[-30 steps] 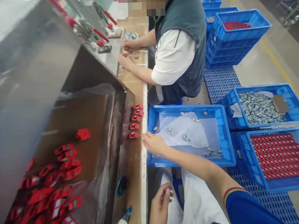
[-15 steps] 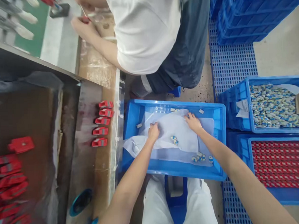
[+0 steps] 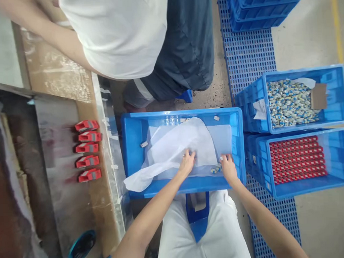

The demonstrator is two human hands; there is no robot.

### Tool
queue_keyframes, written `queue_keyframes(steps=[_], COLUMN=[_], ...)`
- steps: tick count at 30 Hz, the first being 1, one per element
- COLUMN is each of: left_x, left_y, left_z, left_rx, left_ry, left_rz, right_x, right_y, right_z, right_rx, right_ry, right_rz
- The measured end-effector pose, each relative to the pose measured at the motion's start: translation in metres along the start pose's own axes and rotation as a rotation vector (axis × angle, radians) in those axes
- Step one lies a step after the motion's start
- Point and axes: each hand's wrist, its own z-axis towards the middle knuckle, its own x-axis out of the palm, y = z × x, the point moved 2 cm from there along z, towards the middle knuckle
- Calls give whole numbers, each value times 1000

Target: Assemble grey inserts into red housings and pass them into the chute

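A worker's left hand [image 3: 186,163] rests on a crumpled white plastic sheet [image 3: 178,151] inside a blue plastic crate [image 3: 185,188], the right hand [image 3: 228,170] at the sheet's near edge, just beside a small cluster of blue-and-white parts [image 3: 215,169]. Whether either hand grips anything cannot be told. Five red parts [image 3: 88,147] sit in a row on the workbench [image 3: 54,69] alongside.

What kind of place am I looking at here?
Likely a factory assembly line: blue plastic crates of small parts in bulk, red parts lined up on a workbench, and a co-worker alongside.
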Motion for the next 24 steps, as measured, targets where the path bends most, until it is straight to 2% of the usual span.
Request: queue_keyframes(steps=[2, 4, 8, 12, 17, 24], left_x=[4, 15, 56, 87, 97, 104], left_y=[-5, -18, -52, -73, -86, -101], left_z=[-5, -17, -47, -45, -24, -18], left_rx=[39, 95, 163, 52, -21, -110], left_ry=[13, 38, 131, 110, 96, 173], left_rz=[-22, -64, -166, -223, -312, -482], right_x=[9, 12, 10, 15, 31, 41], right_y=[-7, -10, -14, -14, -17, -26], right_z=[-25, -32, -18, -13, -27, -36], right_rx=[73, 122, 140, 125, 80, 26], right_ry=[50, 86, 153, 236, 338, 453], right_rz=[-26, -46, -60, -42, 43, 286])
